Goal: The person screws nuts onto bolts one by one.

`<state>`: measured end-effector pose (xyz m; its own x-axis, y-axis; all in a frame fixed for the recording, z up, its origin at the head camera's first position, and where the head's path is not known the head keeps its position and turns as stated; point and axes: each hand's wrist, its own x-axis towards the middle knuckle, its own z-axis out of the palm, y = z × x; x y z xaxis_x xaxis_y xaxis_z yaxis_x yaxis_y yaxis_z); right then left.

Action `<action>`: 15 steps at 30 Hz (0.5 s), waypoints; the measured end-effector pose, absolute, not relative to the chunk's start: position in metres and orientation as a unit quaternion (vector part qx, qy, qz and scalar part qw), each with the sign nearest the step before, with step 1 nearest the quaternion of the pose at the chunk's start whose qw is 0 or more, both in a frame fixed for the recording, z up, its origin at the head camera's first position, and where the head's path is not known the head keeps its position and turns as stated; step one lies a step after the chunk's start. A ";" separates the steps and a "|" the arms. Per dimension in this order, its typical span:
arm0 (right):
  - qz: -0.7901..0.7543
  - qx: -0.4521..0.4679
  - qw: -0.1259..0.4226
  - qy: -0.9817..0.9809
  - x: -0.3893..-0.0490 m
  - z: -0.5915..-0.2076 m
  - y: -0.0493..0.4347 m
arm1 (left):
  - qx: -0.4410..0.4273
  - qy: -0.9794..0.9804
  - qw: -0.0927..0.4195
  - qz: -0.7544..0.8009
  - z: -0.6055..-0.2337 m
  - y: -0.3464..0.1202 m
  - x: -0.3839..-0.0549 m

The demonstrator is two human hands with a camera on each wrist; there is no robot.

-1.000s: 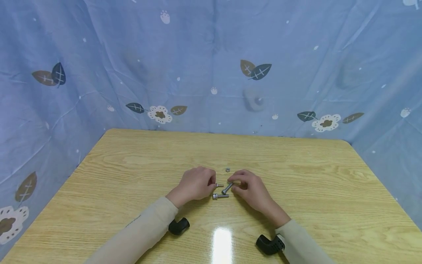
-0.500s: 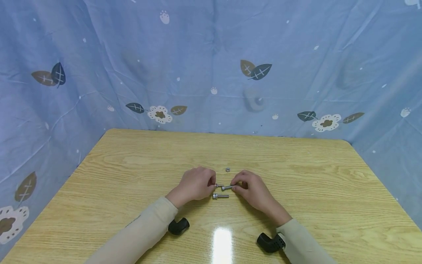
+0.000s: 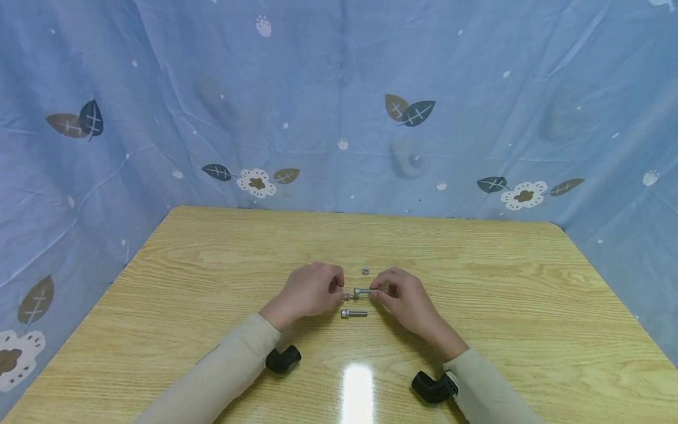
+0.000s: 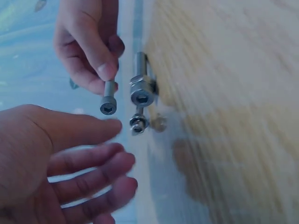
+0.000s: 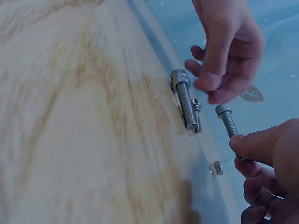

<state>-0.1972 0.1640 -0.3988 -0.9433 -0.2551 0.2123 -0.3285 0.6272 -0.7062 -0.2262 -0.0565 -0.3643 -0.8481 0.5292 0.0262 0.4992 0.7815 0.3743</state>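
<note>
My right hand pinches a silver socket-head bolt by its threaded shank, between thumb and index finger. The bolt's head points left toward my left hand. In the left wrist view, the left hand's fingers are loosely bent with nothing between them, a short gap from the bolt head. Just below on the table lies a smaller bolt with a nut on it. Nearer the person, a thick bolt with a nut up against its head lies on its side.
A loose nut lies on the wooden table, beyond the bolts. Black wrist-worn devices hang under both forearms. A blue patterned curtain encloses the table's back and sides.
The right hand has picked up the bolt that lay slanted on the table, turning it level with its head leftward. The left hand has lifted slightly back from the small bolt.
</note>
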 end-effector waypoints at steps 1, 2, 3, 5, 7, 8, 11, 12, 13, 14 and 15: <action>0.403 0.165 0.048 -0.899 -0.197 -0.399 0.164 | 0.274 0.941 0.040 0.196 -0.364 -0.057 -0.227; 0.404 0.166 0.050 -0.898 -0.198 -0.398 0.164 | 0.276 0.938 0.040 0.205 -0.363 -0.057 -0.227; 0.406 0.167 0.053 -0.897 -0.198 -0.398 0.163 | 0.279 0.935 0.041 0.216 -0.363 -0.058 -0.228; 0.411 0.167 0.056 -0.894 -0.198 -0.397 0.163 | 0.283 0.928 0.041 0.239 -0.363 -0.058 -0.229; 0.415 0.164 0.060 -0.893 -0.198 -0.396 0.161 | 0.286 0.920 0.041 0.264 -0.363 -0.059 -0.229; 0.416 0.163 0.062 -0.892 -0.198 -0.395 0.161 | 0.288 0.916 0.042 0.276 -0.363 -0.059 -0.229; 0.420 0.161 0.069 -0.890 -0.198 -0.393 0.159 | 0.296 0.904 0.046 0.306 -0.362 -0.059 -0.229; 0.420 0.161 0.071 -0.890 -0.199 -0.392 0.158 | 0.298 0.900 0.048 0.315 -0.362 -0.059 -0.229; 0.421 0.161 0.073 -0.890 -0.199 -0.391 0.158 | 0.301 0.896 0.048 0.322 -0.362 -0.059 -0.229; 0.422 0.161 0.074 -0.889 -0.199 -0.391 0.157 | 0.303 0.893 0.047 0.328 -0.361 -0.059 -0.229; 0.424 0.161 0.075 -0.888 -0.198 -0.390 0.157 | 0.306 0.891 0.046 0.333 -0.361 -0.059 -0.229</action>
<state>-0.1984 0.1567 -0.3898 -0.9369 -0.2229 0.2694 -0.3496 0.5887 -0.7288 -0.2287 -0.0592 -0.3612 -0.8090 0.5753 0.1207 0.5138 0.5921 0.6209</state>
